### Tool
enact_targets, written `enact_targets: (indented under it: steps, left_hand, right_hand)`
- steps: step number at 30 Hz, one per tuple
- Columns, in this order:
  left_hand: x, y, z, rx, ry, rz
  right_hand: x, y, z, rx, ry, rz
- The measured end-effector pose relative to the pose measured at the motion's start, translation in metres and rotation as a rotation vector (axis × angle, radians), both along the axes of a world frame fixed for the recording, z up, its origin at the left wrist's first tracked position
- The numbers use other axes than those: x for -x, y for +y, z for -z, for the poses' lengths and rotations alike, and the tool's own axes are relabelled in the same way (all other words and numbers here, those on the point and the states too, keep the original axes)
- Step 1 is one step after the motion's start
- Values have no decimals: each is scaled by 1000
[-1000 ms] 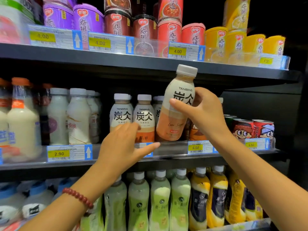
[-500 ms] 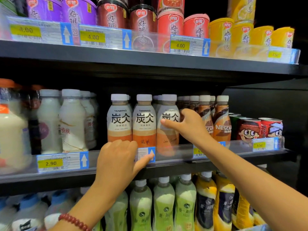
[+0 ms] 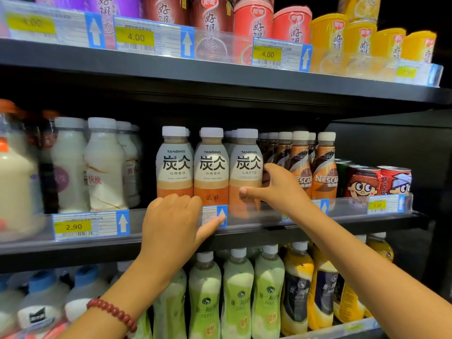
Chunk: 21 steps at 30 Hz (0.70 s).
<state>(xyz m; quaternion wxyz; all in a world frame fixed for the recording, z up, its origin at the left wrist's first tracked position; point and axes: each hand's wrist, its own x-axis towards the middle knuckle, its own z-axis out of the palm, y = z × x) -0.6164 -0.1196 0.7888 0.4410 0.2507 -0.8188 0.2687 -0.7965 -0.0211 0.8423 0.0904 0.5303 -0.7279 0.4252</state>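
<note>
Three white-capped Tanbing coffee bottles stand in a row on the middle shelf. My right hand (image 3: 281, 192) grips the lower part of the rightmost one, the latte bottle (image 3: 245, 165), with the thumb across its front and the fingers behind it. That bottle stands upright beside the other two Tanbing bottles (image 3: 211, 165). My left hand (image 3: 171, 223) holds the clear shelf rail (image 3: 259, 215) below the leftmost bottle (image 3: 175, 165), fingers curled over its top and thumb on the price tag. A red bead bracelet is on the left wrist.
Nescafe bottles (image 3: 324, 172) stand tight against the right of the latte bottle, then cartoon cans (image 3: 362, 182). White milk bottles (image 3: 105, 167) fill the left. Porridge cups (image 3: 253, 23) line the shelf above. Green and yellow bottles (image 3: 237, 289) stand on the shelf below.
My right hand brought the latte bottle down from mid-air and set it upright in the row. My left hand moved up onto the shelf rail and closed over it.
</note>
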Motion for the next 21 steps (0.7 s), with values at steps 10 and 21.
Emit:
enact_targets:
  steps: [10,21]
  left_hand:
    - [-30,-3,-34,-264,248,200]
    - [-24,-52,-59,-839,234,227]
  right_hand:
    - [-2,3,-1,-26,42,45]
    - [-2,-1,5,-16,35,57]
